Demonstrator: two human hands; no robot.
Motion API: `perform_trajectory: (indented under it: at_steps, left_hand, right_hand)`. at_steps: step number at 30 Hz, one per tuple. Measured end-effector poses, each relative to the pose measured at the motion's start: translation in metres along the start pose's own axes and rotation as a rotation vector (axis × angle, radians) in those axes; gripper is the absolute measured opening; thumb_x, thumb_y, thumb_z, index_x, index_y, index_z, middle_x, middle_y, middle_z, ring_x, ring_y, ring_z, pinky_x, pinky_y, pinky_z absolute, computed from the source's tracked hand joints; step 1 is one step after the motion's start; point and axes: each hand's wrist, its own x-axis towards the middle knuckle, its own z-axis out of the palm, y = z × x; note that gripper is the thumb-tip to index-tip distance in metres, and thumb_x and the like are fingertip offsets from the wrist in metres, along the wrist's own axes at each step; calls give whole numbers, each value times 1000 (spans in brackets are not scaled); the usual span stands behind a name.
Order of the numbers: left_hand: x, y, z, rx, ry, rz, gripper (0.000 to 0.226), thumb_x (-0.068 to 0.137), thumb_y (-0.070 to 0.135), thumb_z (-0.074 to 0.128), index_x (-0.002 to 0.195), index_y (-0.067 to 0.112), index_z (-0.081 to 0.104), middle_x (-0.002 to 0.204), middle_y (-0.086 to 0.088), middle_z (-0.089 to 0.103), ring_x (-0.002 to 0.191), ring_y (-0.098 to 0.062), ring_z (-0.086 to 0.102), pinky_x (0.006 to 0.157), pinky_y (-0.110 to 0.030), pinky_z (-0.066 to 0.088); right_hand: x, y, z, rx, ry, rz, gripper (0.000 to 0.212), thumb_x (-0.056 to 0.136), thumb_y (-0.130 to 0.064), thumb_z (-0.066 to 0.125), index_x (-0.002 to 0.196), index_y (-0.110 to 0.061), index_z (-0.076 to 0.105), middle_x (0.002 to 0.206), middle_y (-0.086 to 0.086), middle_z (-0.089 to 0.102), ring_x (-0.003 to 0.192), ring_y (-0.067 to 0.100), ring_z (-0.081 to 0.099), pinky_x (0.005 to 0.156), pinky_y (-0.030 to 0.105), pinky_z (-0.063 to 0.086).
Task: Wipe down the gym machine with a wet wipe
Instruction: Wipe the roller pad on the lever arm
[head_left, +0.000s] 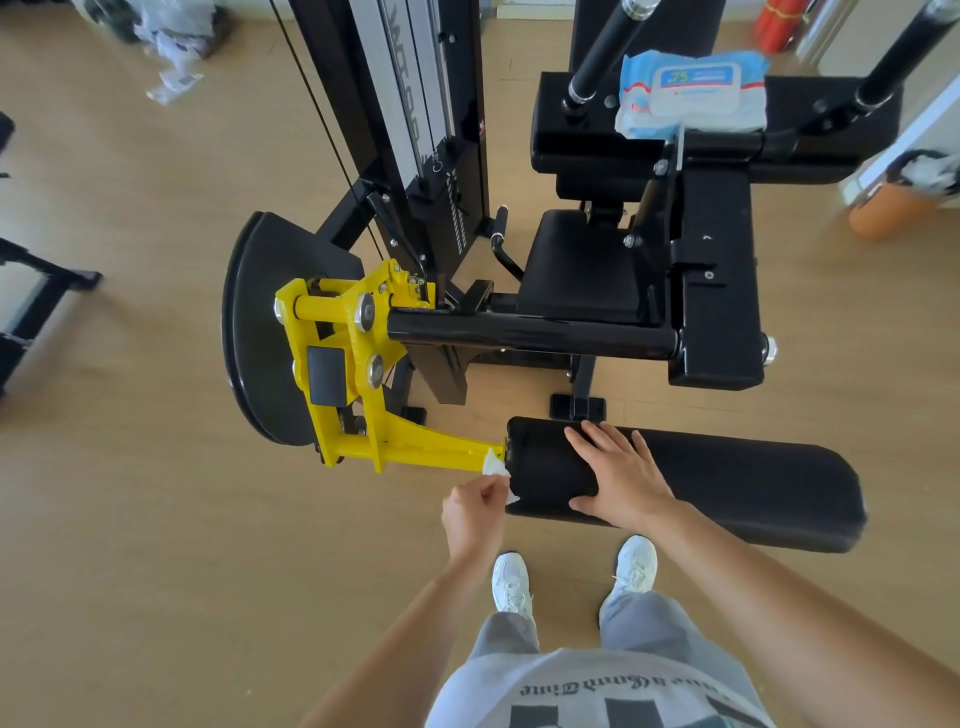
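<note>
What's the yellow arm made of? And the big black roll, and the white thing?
The yellow arm looks like painted metal: hard edges, bolts, glossy shine. The black roll seems padded, with a matte vinyl-like cover; what is inside does not show. The wet wipe pinched in the left hand looks like thin, soft, crumpled fabric or paper.

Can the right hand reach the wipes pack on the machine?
Probably not: the right hand rests on the near roller pad, and the wipes pack lies far back beyond the black bar.

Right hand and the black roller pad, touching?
Touching. The head view shows the right hand flat on the black roller pad, fingers spread across its top.
</note>
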Motion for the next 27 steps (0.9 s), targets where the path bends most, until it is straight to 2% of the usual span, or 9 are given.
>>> perform_trajectory:
  at_steps: [4, 7, 9, 13, 16, 18, 22, 25, 27]
  left_hand:
    - [15, 20, -1, -7, -3, 22, 35, 104, 25, 53, 73, 12, 63, 56, 3, 45, 62, -20, 39, 50, -24, 26]
    - [33, 31, 1, 0, -19, 49, 30, 105, 28, 53, 97, 9, 74, 61, 8, 48, 57, -11, 41, 49, -20, 27]
    - [41, 34, 0, 18, -26, 62, 27, 105, 29, 55, 106, 13, 76, 67, 7, 54, 58, -9, 45, 50, -17, 28]
    - [33, 30, -5, 14, -21, 104, 22, 103, 24, 59, 100, 13, 78, 71, 3, 63, 65, -14, 50, 55, -19, 33]
    - [20, 15, -6, -13, -17, 108, 21, 102, 23, 60, 100, 13, 78, 80, -4, 71, 74, -20, 57, 67, -30, 42]
    - [10, 2, -4, 9, -17, 126, 21, 102, 22, 60, 93, 12, 77, 77, -5, 69, 72, -23, 55, 68, -33, 43]
    - [0, -13, -3, 65, -8, 135, 15, 98, 18, 64, 88, 15, 75, 75, 6, 66, 72, -19, 57, 60, -18, 36]
    - [4, -9, -6, 81, 33, 141, 8, 94, 17, 71, 90, 15, 78, 90, 7, 66, 82, -17, 60, 66, -21, 38]
    - [9, -2, -9, 42, 69, 141, 4, 90, 17, 75, 92, 16, 78, 99, 7, 68, 86, -14, 62, 73, -26, 42]
  right_hand:
    - [8, 2, -8, 41, -39, 10, 101, 86, -53, 73, 162, -30, 11, 170, -2, 11, 157, 22, 6, 127, 50, 4]
    - [13, 4, -12, 65, -71, 9, 101, 85, -53, 73, 162, -31, 12, 170, -3, 13, 157, 21, 8, 127, 49, 4]
    - [14, 5, -13, 69, -78, 7, 101, 85, -53, 73, 162, -31, 12, 170, -3, 13, 157, 21, 9, 127, 48, 5]
    - [14, 7, -13, 68, -91, -6, 99, 87, -53, 72, 162, -31, 11, 170, -4, 12, 157, 21, 7, 127, 48, 5]
    - [16, 10, -16, 71, -123, -23, 97, 89, -53, 69, 163, -31, 10, 170, -3, 11, 157, 21, 7, 127, 48, 5]
    - [19, 13, -20, 77, -155, -39, 95, 90, -53, 68, 163, -30, 10, 170, -2, 11, 157, 21, 7, 126, 47, 5]
    - [25, 18, -27, 137, -204, -40, 93, 91, -52, 68, 162, -33, 12, 171, -1, 9, 157, 21, 6, 125, 47, 4]
    - [18, 17, -23, 129, -117, -9, 91, 89, -55, 69, 161, -36, 18, 170, -4, 9, 156, 25, 7, 125, 51, 7]
    - [4, 14, -16, 62, 43, -4, 84, 88, -57, 68, 159, -36, 26, 166, -5, 22, 150, 26, 19, 122, 52, 17]
